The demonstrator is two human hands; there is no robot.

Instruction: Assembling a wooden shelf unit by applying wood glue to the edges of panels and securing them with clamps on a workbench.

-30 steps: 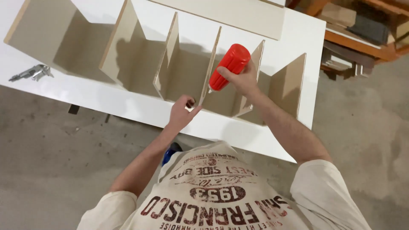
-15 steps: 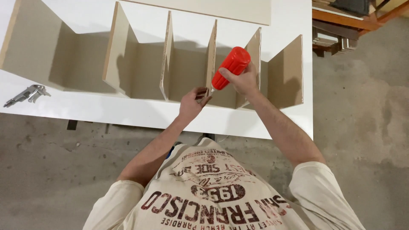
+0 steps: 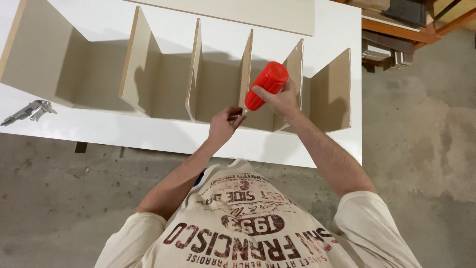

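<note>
My right hand (image 3: pixel 278 101) grips a red ribbed bottle (image 3: pixel 266 88), tilted with its pale tip pointing down and left. The tip meets the fingers of my left hand (image 3: pixel 223 126), which pinch a small dark part (image 3: pixel 235 117) at the near end of an upright divider (image 3: pixel 245 74). That divider belongs to a beige chipboard shelf unit (image 3: pixel 99 74) with several upright panels, lying on a white table (image 3: pixel 124 133). What the small part is stays too small to tell.
A grey metal tool (image 3: pixel 27 111) lies at the table's left edge. A long beige board (image 3: pixel 248 12) rests along the far side. A wooden rack with stacked boards (image 3: pixel 396 34) stands at the right. Bare concrete floor (image 3: pixel 421 149) surrounds the table.
My left hand has risen from the table's near edge to the divider's end, meeting the bottle's tip. The view has shifted slightly; the right hand still holds the bottle.
</note>
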